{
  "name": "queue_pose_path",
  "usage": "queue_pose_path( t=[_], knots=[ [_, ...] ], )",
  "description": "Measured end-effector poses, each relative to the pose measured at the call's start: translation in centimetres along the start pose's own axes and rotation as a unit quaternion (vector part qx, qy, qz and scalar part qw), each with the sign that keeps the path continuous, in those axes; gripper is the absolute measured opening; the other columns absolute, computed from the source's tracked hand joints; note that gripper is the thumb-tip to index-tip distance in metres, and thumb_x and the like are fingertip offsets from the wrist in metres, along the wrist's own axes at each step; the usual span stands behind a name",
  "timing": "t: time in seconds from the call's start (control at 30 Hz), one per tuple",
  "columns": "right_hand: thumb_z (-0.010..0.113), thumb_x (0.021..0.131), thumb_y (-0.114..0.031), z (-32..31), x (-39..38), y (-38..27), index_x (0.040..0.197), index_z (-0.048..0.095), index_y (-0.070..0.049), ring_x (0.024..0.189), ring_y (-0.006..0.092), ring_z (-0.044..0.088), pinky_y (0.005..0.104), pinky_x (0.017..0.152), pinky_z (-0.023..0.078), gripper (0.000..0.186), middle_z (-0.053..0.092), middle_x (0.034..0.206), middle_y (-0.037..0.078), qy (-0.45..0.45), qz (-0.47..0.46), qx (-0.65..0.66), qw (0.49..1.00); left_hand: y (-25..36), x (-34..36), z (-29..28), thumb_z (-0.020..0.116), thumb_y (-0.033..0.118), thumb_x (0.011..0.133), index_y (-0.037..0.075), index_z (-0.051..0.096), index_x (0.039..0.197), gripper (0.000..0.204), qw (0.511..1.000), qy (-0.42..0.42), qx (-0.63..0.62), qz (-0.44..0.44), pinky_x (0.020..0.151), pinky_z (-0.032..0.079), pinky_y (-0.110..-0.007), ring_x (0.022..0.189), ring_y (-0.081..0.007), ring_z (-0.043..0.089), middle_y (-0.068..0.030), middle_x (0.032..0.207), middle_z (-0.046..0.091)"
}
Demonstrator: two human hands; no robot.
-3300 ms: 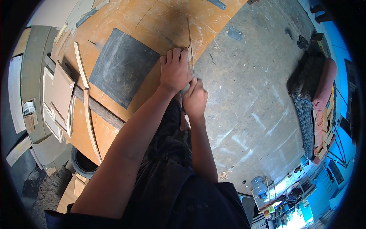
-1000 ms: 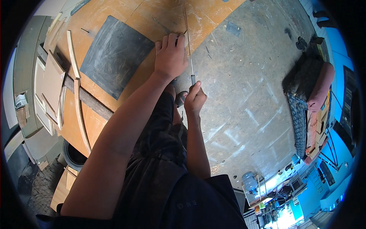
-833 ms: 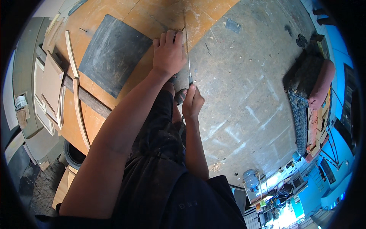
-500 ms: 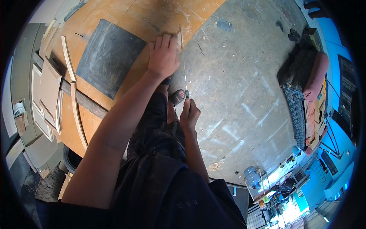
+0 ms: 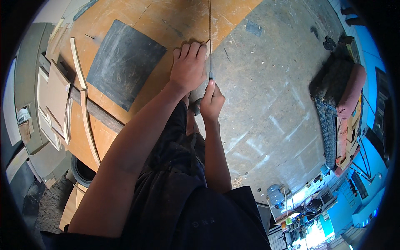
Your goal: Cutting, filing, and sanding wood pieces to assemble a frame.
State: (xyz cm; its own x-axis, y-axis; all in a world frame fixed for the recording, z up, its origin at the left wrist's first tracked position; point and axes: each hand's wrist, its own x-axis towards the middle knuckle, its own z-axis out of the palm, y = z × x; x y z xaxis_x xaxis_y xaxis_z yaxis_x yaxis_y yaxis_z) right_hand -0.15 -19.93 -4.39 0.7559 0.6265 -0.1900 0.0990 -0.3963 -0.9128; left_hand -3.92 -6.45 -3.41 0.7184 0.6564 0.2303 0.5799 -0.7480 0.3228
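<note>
My left hand [image 5: 189, 66] lies flat, fingers together, on the edge of a large orange plywood board [image 5: 166, 16] on the floor. Just below it, my right hand [image 5: 211, 102] is closed around the handle of a thin long blade [image 5: 209, 37]. The blade runs straight up across the board beside my left fingers. A dark grey square sheet [image 5: 125, 62] lies on the board to the left of my hands. My foot [image 5: 193, 106] shows between the two hands, under the board's edge.
Thin curved wood strips [image 5: 79, 62] and cut panels [image 5: 54, 96] lie at the left. A black round rim [image 5: 83, 171] sits lower left. Grey concrete floor [image 5: 271, 104] spreads right, with folded bedding [image 5: 341, 96], sandals [image 5: 331, 41] and a water bottle [image 5: 275, 193].
My right hand has slid back and forth along the blade's line, down and then up again toward my left hand. The left hand has stayed pressed on the board.
</note>
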Motion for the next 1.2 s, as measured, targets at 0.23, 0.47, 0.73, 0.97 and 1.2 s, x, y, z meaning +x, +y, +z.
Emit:
queue_pose_path(
  t=[0.23, 0.47, 0.73, 0.97, 1.2],
  knots=[
    [0.047, 0.106, -0.025, -2.2, -4.5, 1.2, 0.075, 0.056, 0.004, 0.053, 0.0347, 0.054, 0.0401, 0.055, 0.045, 0.043, 0.056, 0.064, 0.023, -0.01, 0.012, 0.018, 1.0, 0.2, 0.3, -0.5, 0.062, 0.014, 0.079, 0.005, 0.06, 0.119, 0.041, 1.0, 0.012, -0.003, 0.008, 0.084, 0.037, -0.043, 0.099, -0.0285, 0.051, -0.0092, 0.104, 0.054],
    [0.043, 0.109, -0.025, 0.8, 0.4, 0.3, 0.065, 0.046, 0.0, 0.054, 0.0072, 0.035, 0.0322, 0.048, 0.028, 0.051, 0.041, 0.054, 0.0, 0.018, -0.007, 0.082, 0.996, 0.6, 0.0, -0.8, 0.056, 0.015, 0.091, 0.002, 0.058, 0.123, 0.035, 0.999, -0.048, -0.001, -0.014, 0.088, 0.038, -0.044, 0.105, -0.0307, 0.052, -0.0128, 0.112, 0.055],
    [0.044, 0.109, -0.031, -2.9, -6.7, 2.0, 0.062, 0.043, -0.002, 0.057, 0.007, 0.033, 0.0322, 0.049, 0.027, 0.056, 0.041, 0.055, -0.001, -0.016, 0.078, 0.097, 0.992, 0.3, 0.0, -0.2, 0.062, 0.014, 0.078, 0.006, 0.058, 0.118, 0.041, 1.0, -0.002, 0.009, 0.003, 0.086, 0.038, -0.044, 0.102, -0.0292, 0.051, -0.0093, 0.104, 0.054],
    [0.048, 0.107, -0.025, 0.7, 1.5, 1.0, 0.078, 0.058, 0.005, 0.054, 0.0138, 0.047, 0.0362, 0.053, 0.041, 0.043, 0.043, 0.059, 0.018, -0.017, 0.026, 0.082, 0.996, 0.2, -0.1, 0.1, 0.059, 0.016, 0.086, 0.005, 0.057, 0.12, 0.036, 1.0, -0.011, 0.0, -0.009, 0.085, 0.039, -0.046, 0.102, -0.0314, 0.053, -0.0115, 0.108, 0.054],
    [0.049, 0.107, -0.024, -2.2, -7.2, 3.6, 0.075, 0.056, 0.003, 0.055, 0.0111, 0.045, 0.034, 0.052, 0.037, 0.042, 0.044, 0.057, 0.013, -0.026, 0.078, 0.143, 0.986, 0.5, 0.2, -0.5, 0.056, 0.014, 0.092, 0.004, 0.056, 0.124, 0.034, 0.999, -0.036, -0.002, -0.022, 0.087, 0.04, -0.048, 0.104, -0.0334, 0.053, -0.0129, 0.111, 0.055]
  ],
)
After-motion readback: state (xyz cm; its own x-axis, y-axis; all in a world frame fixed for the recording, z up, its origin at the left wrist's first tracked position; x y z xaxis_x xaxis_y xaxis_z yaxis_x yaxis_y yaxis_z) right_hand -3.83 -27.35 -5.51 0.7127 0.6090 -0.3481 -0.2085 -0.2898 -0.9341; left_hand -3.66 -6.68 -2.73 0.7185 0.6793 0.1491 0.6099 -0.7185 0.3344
